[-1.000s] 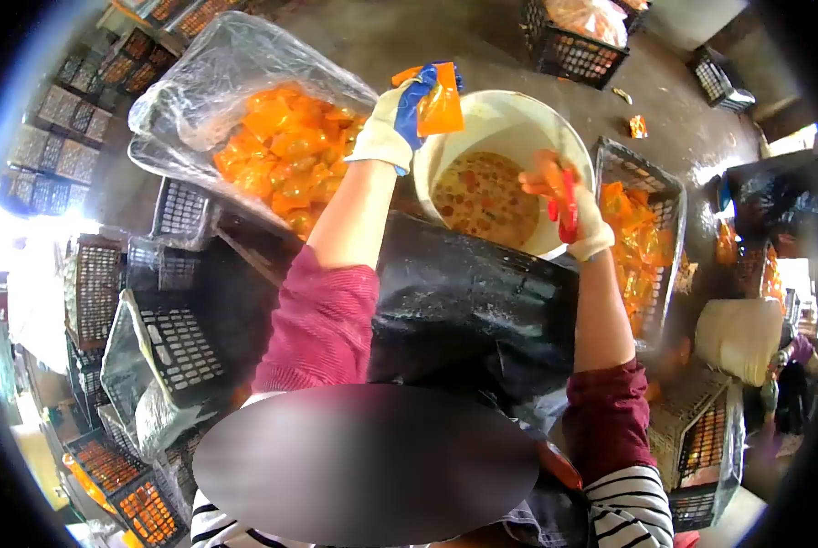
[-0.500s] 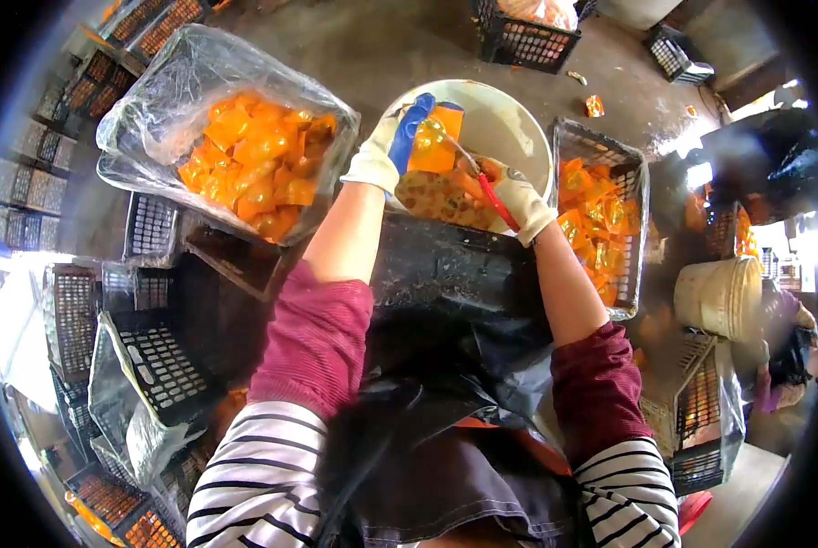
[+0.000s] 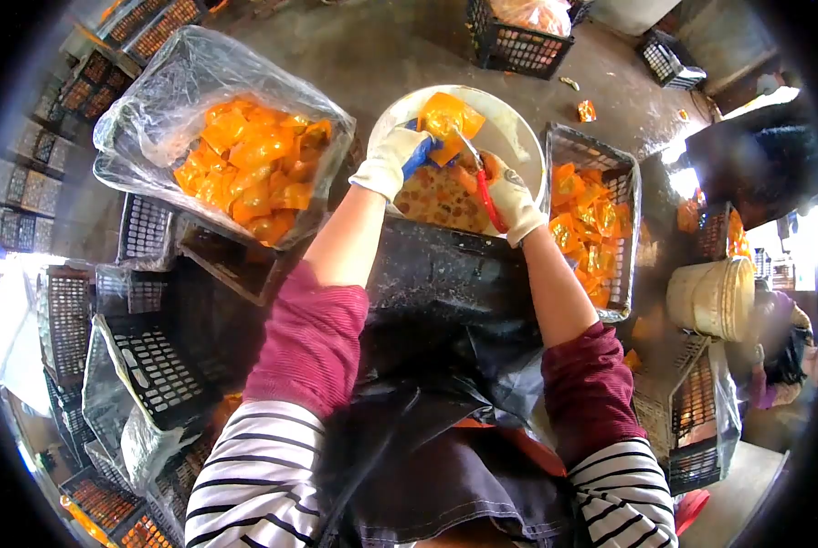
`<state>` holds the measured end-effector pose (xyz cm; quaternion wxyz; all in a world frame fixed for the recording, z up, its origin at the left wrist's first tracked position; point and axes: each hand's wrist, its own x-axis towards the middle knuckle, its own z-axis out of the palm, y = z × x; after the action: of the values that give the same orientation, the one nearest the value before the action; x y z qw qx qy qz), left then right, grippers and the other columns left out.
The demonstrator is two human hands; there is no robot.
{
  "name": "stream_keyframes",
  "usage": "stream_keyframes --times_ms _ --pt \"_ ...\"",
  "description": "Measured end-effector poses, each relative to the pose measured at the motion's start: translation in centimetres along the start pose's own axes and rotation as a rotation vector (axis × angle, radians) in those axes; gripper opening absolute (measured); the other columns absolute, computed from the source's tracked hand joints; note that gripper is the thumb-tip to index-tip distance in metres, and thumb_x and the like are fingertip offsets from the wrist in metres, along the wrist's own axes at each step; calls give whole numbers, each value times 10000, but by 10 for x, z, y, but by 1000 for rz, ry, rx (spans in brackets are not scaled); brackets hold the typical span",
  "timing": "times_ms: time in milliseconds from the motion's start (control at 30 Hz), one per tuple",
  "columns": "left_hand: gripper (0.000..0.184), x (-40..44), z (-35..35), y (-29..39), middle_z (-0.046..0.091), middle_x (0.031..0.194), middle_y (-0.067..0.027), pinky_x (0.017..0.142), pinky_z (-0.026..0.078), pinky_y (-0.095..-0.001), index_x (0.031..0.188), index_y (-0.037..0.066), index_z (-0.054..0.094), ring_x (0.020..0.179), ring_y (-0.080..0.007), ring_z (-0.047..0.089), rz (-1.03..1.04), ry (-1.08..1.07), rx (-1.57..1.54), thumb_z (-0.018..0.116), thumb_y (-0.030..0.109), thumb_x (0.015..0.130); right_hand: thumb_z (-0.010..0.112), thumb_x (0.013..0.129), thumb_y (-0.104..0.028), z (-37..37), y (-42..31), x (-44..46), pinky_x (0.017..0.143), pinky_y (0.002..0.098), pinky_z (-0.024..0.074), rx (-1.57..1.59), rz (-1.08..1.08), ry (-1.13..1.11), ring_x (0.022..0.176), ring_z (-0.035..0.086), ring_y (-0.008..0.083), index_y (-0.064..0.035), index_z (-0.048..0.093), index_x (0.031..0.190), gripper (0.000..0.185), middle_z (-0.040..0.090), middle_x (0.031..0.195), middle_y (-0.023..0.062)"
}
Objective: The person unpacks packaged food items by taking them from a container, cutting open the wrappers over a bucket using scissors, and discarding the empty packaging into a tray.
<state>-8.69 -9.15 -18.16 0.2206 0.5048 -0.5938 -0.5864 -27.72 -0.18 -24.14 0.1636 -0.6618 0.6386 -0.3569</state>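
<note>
My left hand (image 3: 390, 162), in a white glove with a blue palm, is closed on the lower edge of a shiny orange plastic packet (image 3: 449, 116). My right hand (image 3: 515, 203), gloved in white, grips scissors (image 3: 488, 199) by their red handles. The metal blades reach up to the packet's lower right side; whether they are open there is too small to tell. Both hands are over a large white bucket (image 3: 511, 119). Below them, the bucket holds liquid with round brownish-orange pieces (image 3: 441, 203) in it.
To the left is a plastic-lined crate (image 3: 144, 119) heaped with orange packets (image 3: 249, 160). A black crate (image 3: 624, 173) with more packets stands right of the bucket. Stacked crates (image 3: 158, 365) are further left. A cream bucket (image 3: 712, 297) and another person (image 3: 783, 352) are at far right.
The packet has moved up and right and now faces me more flatly. My left hand has dropped slightly and turned. The scissors are more upright, with their blades still at the packet.
</note>
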Motion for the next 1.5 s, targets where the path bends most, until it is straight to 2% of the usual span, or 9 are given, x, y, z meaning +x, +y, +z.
stream_keyframes --times_ms 100,333,500,833,1067,1167,1300,1400,1500 --pt "356 5 -2 -11 661 994 -111 776 488 -286 1116 22 633 919 -181 618 29 29 -19 613 212 816 624 856 -360 -24 -25 -1 629 347 486 367 493 -322 680 651 207 -94 592 1119 375 667 764 106" --pt "297 6 1 -5 683 912 -141 772 497 -335 965 -5 676 870 -244 647 -27 1 280 541 229 844 649 844 -343 5 3 -2 609 339 494 333 229 -150 639 644 198 -78 589 1143 404 669 795 99" --pt "326 19 -1 -22 682 966 -195 797 493 -363 935 2 693 937 -294 651 85 98 541 535 265 826 673 824 -357 -16 -17 2 653 333 498 552 599 -373 686 650 214 -55 583 1146 451 669 810 96" --pt "323 15 7 -20 643 1079 -210 897 451 -385 1024 28 678 1052 -338 596 87 285 587 497 182 805 616 908 -227 -7 0 0 502 222 433 488 460 -373 647 581 142 -52 574 1074 244 633 895 58" --pt "343 -9 3 0 616 1115 -199 879 465 -428 1076 68 651 1056 -377 572 260 331 701 485 284 869 638 843 -297 -6 -11 -5 606 335 487 152 211 -293 677 652 224 -72 596 1095 340 661 881 154" --pt "298 -3 3 -2 664 1052 -166 852 486 -386 1053 63 666 985 -323 628 354 405 645 499 230 873 646 868 -324 -24 -41 -2 527 255 460 412 500 -362 600 609 148 -48 598 1071 346 642 784 93" --pt "300 23 -5 -27 645 1052 -64 825 493 -291 1138 44 631 969 -151 594 278 68 -623 544 72 852 647 874 -371 -35 -73 -2 491 218 449 657 639 -289 570 593 123 -17 596 1039 394 622 708 72" --pt "352 24 -1 -22 618 1130 -82 853 491 -285 1227 37 559 1013 -162 586 689 41 46 568 186 908 633 876 -388 -37 -71 -4 485 211 453 785 674 -285 578 603 123 -7 577 1051 423 614 703 68" --pt "384 1 6 -6 612 1144 -88 865 489 -277 1231 39 547 1016 -161 587 297 -124 -457 604 249 915 624 879 -392 -34 -69 1 502 207 462 636 670 -380 579 611 129 -11 570 1055 423 626 693 81"
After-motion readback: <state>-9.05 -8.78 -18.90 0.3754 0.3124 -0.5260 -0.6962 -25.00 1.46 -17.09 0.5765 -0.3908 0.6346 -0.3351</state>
